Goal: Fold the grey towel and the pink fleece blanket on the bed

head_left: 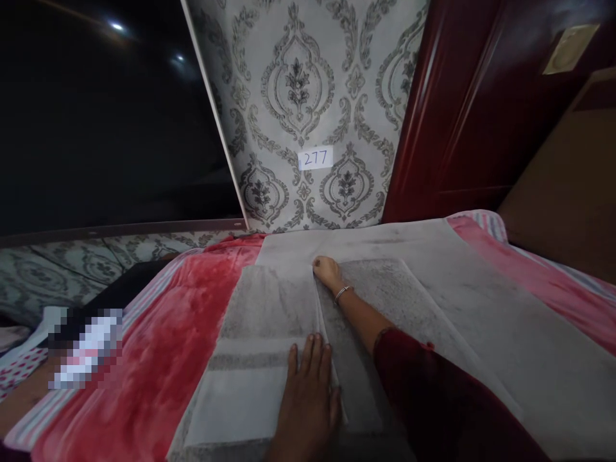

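Observation:
A folded grey cloth (274,301) with a pale band and a whitish panel lies in front of me, its right part (380,295) spread as a darker grey layer. My left hand (308,391) rests flat on the cloth, fingers stretched out, beside the lengthwise edge in its middle. At the far end of that edge my right hand (328,272) is closed in a pinch on the cloth. A bracelet (343,292) circles the right wrist, and a dark red sleeve covers that forearm. The right fingertips are partly hidden.
Beneath is a light grey sheet (481,301) over a red plush blanket (168,321) with striped edges. A dark screen (106,128) stands at left, patterned wallpaper (298,83) with a "277" label (315,158) behind. A dark red wooden panel (447,115) and a cardboard box (568,173) are at right.

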`<control>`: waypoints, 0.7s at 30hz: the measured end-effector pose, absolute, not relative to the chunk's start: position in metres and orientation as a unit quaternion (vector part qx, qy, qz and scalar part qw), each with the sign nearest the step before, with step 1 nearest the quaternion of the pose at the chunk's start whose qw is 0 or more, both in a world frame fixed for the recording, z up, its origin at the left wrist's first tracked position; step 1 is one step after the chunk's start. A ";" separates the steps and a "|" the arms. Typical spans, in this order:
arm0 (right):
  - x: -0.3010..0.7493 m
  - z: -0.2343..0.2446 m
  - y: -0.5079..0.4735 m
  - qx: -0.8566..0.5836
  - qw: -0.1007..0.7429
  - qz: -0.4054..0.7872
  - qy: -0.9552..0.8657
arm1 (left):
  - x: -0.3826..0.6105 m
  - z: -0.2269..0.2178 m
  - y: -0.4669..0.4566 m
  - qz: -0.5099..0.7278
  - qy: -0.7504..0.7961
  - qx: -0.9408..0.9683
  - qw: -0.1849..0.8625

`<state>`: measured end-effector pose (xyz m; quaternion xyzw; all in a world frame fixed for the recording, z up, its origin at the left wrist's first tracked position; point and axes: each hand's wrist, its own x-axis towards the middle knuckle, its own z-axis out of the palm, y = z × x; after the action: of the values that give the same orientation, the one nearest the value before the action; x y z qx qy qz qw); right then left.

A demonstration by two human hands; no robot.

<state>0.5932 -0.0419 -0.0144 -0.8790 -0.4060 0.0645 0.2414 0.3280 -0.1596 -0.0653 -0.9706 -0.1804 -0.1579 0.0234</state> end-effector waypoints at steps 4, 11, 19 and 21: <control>0.587 0.000 -0.046 -0.874 0.231 0.058 -0.423 | 0.327 -0.062 -0.161 -0.154 -0.185 -0.971 0.003; 0.556 -0.014 -0.059 -0.775 0.165 0.023 -0.609 | 0.327 -0.058 -0.162 -0.149 -0.174 -0.973 0.028; 0.551 -0.017 -0.063 -0.797 0.122 0.061 -0.588 | 0.323 -0.065 -0.171 -0.163 -0.180 -0.969 0.045; 0.547 -0.012 -0.071 -0.798 0.121 0.054 -0.588 | 0.322 -0.065 -0.170 -0.158 -0.178 -0.970 0.051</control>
<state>0.5466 -0.0708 -0.0116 -0.7976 -0.5884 0.0536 0.1213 0.3216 -0.1702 -0.0649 -0.9699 -0.1780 -0.1580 0.0508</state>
